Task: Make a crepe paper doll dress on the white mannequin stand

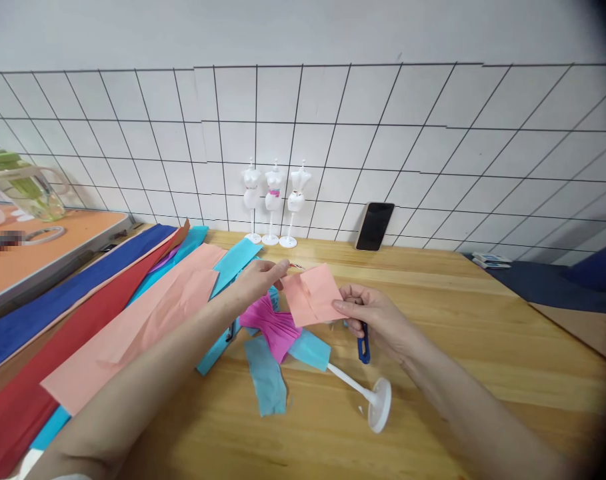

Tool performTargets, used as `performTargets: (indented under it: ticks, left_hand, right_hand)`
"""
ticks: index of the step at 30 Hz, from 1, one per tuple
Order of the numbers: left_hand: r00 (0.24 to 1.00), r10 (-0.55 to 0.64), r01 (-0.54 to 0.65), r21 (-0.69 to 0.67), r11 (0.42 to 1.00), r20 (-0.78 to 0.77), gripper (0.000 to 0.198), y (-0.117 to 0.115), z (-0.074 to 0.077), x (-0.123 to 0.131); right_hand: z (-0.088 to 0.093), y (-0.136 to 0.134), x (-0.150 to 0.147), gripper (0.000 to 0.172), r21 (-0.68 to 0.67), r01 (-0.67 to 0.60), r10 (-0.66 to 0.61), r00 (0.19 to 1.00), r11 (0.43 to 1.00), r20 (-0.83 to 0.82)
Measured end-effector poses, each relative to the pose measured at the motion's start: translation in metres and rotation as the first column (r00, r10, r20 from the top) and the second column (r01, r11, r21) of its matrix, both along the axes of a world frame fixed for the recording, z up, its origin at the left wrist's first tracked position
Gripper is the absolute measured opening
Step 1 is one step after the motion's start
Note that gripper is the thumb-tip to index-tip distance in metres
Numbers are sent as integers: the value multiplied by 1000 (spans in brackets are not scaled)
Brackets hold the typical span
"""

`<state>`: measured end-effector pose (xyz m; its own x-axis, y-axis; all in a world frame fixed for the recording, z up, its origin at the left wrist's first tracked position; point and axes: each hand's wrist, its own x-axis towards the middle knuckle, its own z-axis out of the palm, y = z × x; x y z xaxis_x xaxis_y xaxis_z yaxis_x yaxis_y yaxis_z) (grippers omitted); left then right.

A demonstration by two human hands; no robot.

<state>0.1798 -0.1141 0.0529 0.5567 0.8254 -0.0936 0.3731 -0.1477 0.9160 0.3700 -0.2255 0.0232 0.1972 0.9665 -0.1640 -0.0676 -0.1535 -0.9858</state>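
Note:
A small square of peach crepe paper [311,300] hangs over the table between my hands. My left hand [261,277] closes on its left edge, and my right hand [365,308] pinches its right edge between thumb and fingers. Just under my right hand shows a dark blue handle [364,345]; I cannot tell whether it lies on the table or is held too. Below the paper, a white mannequin stand [353,383] lies on its side, its upper part covered by blue paper [310,349] and a gathered magenta paper piece [271,327]. A loose blue strip [267,377] lies beside it.
Long crepe sheets in peach [133,327], red [83,333] and blue [83,290] cover the left. Three small white mannequins [275,197] stand by the tiled wall, with a phone [375,227] leaning to their right. A bottle [27,187] stands far left.

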Motion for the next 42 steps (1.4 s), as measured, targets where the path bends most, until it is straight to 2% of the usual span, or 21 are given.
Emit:
performTargets:
  ticks: [2, 6, 9, 12, 14, 15, 17, 18, 20, 21, 23, 25, 26, 28, 30, 32, 35, 36, 38, 41, 42]
  left_hand:
    - [998, -64, 64, -64, 996, 4, 56, 1, 0, -3]
    - [972, -187, 213, -197, 957, 143, 46, -3, -3, -5]
    - [970, -173, 204, -186, 961, 168, 48, -9, -6, 0]
    - [980, -131, 141, -56, 988, 147, 52, -14, -8, 4]
    - [979, -130, 99, 193, 976, 155, 56, -17, -7, 5]
    - [975, -157, 93, 359, 929, 155, 59, -19, -4, 3]
    - [956, -265, 129, 629, 766, 128, 58, -23, 7, -2]
    - [940, -329, 173, 699, 694, 95, 53, -24, 14, -6]
    - [910, -413, 258, 731, 632, 35, 33, -29, 31, -15]
    - [891, -455, 312, 746, 589, -14, 29, -32, 39, -19]
    - [867, -484, 382, 782, 493, -119, 36, -40, 51, -25]
    - [883, -417, 398, 815, 422, -215, 49, -52, 53, -24]
    - [900, -357, 392, 827, 404, -252, 48, -58, 51, -22]
    - [914, -250, 399, 824, 402, -320, 29, -70, 42, -16]
    - [923, -206, 385, 807, 447, -326, 29, -77, 33, -9]
    - [941, -190, 337, 759, 557, -279, 36, -78, 29, -6]
    - [965, -200, 261, 579, 773, -168, 33, -75, 30, -8]
    - [968, -206, 252, 525, 813, -146, 31, -74, 31, -9]
    - [967, -207, 254, 521, 815, -148, 27, -75, 32, -9]
    - [953, -171, 294, 625, 723, -252, 22, -81, 28, -7]
    - [947, -166, 308, 628, 715, -276, 22, -83, 27, -7]
  right_hand:
    - [2, -3, -1, 35, 4, 13, -13, 1000, 1000, -15]
    - [5, -7, -3, 32, -6, 28, -27, 999, 1000, 32]
    - [7, -8, -3, 31, 28, 66, -69, 991, 997, 117]
    - [10, -10, -4, 27, 138, 78, -118, 943, 987, 310]
    - [13, -13, -6, 21, 304, 67, -222, 830, 950, 512]
    - [13, -15, -7, 19, 394, 31, -281, 751, 918, 597]
    - [12, -19, -10, 15, 540, -124, -367, 606, 833, 706]
    - [10, -20, -11, 16, 583, -225, -395, 545, 781, 739]
    - [4, -20, -12, 17, 616, -403, -446, 441, 677, 779]
    - [2, -20, -13, 17, 614, -459, -466, 401, 643, 788]
    - [0, -20, -12, 17, 594, -507, -484, 347, 624, 804]
    - [3, -21, -12, 16, 563, -520, -468, 317, 642, 825]
    - [6, -22, -12, 17, 545, -526, -454, 305, 652, 837]
    - [16, -26, -14, 18, 496, -555, -409, 284, 668, 867]
    - [27, -29, -16, 18, 461, -579, -355, 294, 672, 887]
    - [34, -31, -16, 18, 476, -562, -319, 359, 676, 877]
    - [40, -31, -13, 18, 522, -491, -297, 465, 697, 834]
    - [41, -30, -11, 18, 519, -477, -287, 477, 709, 830]
    - [43, -29, -10, 17, 478, -477, -246, 470, 738, 848]
    - [47, -28, -11, 17, 378, -501, -143, 445, 778, 884]
    - [48, -28, -12, 16, 351, -500, -110, 448, 792, 887]
